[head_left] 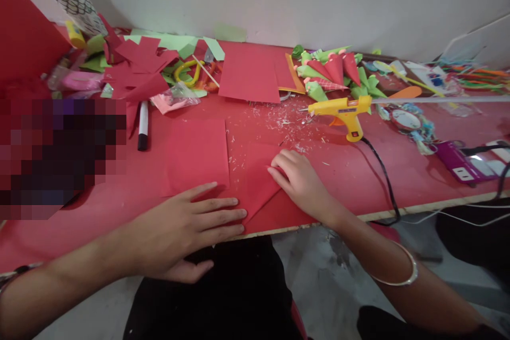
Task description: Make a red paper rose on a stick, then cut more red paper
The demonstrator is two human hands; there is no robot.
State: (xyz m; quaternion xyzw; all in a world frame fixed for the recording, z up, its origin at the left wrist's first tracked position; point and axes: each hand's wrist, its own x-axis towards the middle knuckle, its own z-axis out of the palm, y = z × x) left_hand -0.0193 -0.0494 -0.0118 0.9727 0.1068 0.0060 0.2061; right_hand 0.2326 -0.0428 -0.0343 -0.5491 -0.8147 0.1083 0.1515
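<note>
A folded red paper sheet (258,180) lies at the near edge of the red table (358,170). My left hand (191,228) lies flat on its left corner, fingers stretched out. My right hand (300,178) presses down on the paper's right side with curled fingers, along a diagonal fold. A second, flat red square sheet (197,156) lies just left of the folded one, beyond my left hand.
A yellow glue gun (342,112) with a black cord lies behind my right hand. A black marker (142,126) sits at left. Red and green paper scraps (139,66), paper cones (334,71), a larger red sheet (249,78) and a purple power strip (464,164) crowd the back and right.
</note>
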